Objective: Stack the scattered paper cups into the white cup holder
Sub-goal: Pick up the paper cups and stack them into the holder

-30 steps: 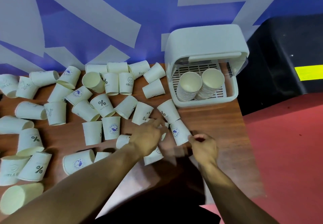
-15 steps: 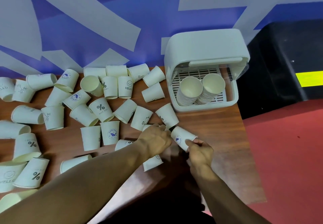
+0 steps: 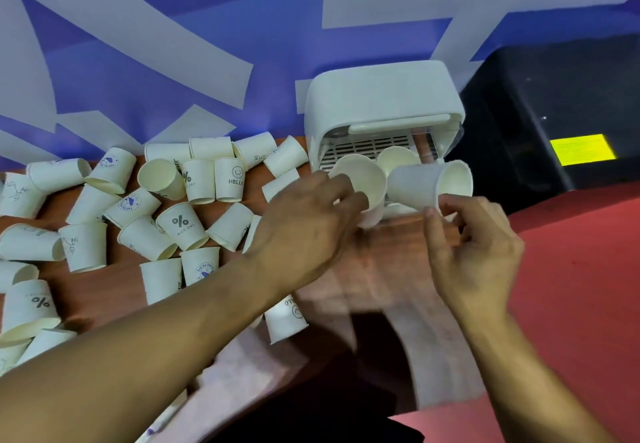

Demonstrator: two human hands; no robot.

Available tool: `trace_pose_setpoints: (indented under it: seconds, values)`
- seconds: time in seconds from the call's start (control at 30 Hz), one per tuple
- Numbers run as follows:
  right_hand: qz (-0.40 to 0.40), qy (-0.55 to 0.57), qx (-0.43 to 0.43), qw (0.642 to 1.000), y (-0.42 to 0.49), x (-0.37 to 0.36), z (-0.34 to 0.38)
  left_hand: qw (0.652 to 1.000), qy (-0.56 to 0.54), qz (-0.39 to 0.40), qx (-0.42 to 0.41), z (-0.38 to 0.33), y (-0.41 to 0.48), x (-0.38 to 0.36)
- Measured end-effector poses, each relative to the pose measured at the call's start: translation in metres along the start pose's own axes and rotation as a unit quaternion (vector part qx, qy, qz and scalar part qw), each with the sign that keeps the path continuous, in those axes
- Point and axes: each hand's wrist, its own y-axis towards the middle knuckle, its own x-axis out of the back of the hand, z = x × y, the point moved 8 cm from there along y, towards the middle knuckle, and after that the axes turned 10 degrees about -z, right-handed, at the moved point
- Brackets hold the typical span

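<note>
The white cup holder (image 3: 381, 96) stands at the table's back right with its front open. Inside it a stack of cups (image 3: 398, 157) shows above my hands. My left hand (image 3: 304, 228) grips a paper cup (image 3: 363, 179) just in front of the holder's opening, mouth facing me. My right hand (image 3: 474, 245) pinches a second paper cup (image 3: 426, 183) by its rim, lying sideways with its mouth to the right. The two held cups nearly touch. Several scattered cups (image 3: 180, 221) lie on the brown table to the left.
The wooden table (image 3: 104, 283) ends at the right just past the holder; beyond it are a red floor (image 3: 581, 269) and a black box (image 3: 554, 113) with a yellow label. A blue and white wall (image 3: 207, 44) runs behind. One cup (image 3: 287, 318) lies under my left forearm.
Both hands have risen from the table towards the holder, each carrying a cup it took from the tabletop. The camera has moved closer.
</note>
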Motion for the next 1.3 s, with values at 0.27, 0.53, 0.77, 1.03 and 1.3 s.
trace_pose_setpoints:
  seconds: [0.27,0.53,0.77,1.03,1.3]
  values:
    - [0.01,-0.038,0.112,0.993,0.042,-0.033,-0.008,0.995,0.037,-0.07,0.064,0.015,0.037,-0.005]
    - [0.105,-0.074,0.129,0.983,0.04,-0.068,-0.02,0.994,0.093,0.0,0.053,0.029,0.027,-0.045]
    - [0.2,-0.131,0.109,0.965,0.034,-0.111,-0.039,0.993,0.098,0.043,0.042,0.038,0.024,-0.073]
    - [0.237,-0.127,0.073,0.96,0.026,-0.131,-0.042,0.99,0.07,0.111,0.056,0.048,0.012,-0.106]
    - [0.238,-0.114,0.051,0.963,0.026,-0.13,-0.042,0.99,0.013,0.114,0.079,0.06,0.005,-0.12]
